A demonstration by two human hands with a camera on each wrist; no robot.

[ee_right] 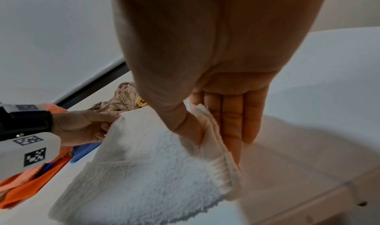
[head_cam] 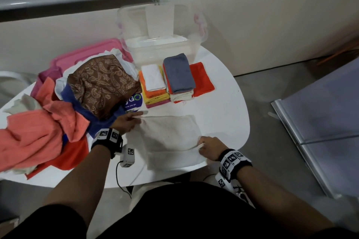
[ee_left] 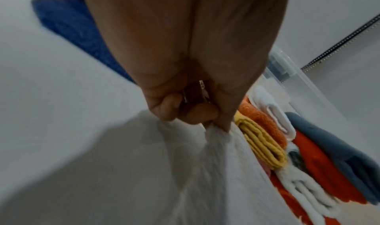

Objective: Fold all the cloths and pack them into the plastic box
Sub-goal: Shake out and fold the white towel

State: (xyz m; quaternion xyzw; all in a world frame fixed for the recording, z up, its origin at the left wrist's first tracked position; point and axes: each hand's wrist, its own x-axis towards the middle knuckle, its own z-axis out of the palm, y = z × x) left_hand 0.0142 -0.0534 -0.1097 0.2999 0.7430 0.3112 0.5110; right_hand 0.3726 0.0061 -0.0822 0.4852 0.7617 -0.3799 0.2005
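A white terry cloth (head_cam: 171,137) lies folded over on the white table's near edge. My left hand (head_cam: 127,122) pinches its far left corner between curled fingers and thumb, as the left wrist view shows (ee_left: 191,116). My right hand (head_cam: 208,147) pinches the cloth's right edge (ee_right: 207,131) between thumb and straight fingers. Two stacks of folded cloths (head_cam: 167,81) sit behind the white cloth. The clear plastic box (head_cam: 161,44) stands beyond them at the table's far edge.
A heap of unfolded cloths, coral (head_cam: 38,134), blue and brown paisley (head_cam: 103,81), fills the table's left side. A pink lid (head_cam: 87,54) lies behind it. The table's right rim (head_cam: 244,122) drops to the grey floor. A cable (head_cam: 120,180) hangs near the front edge.
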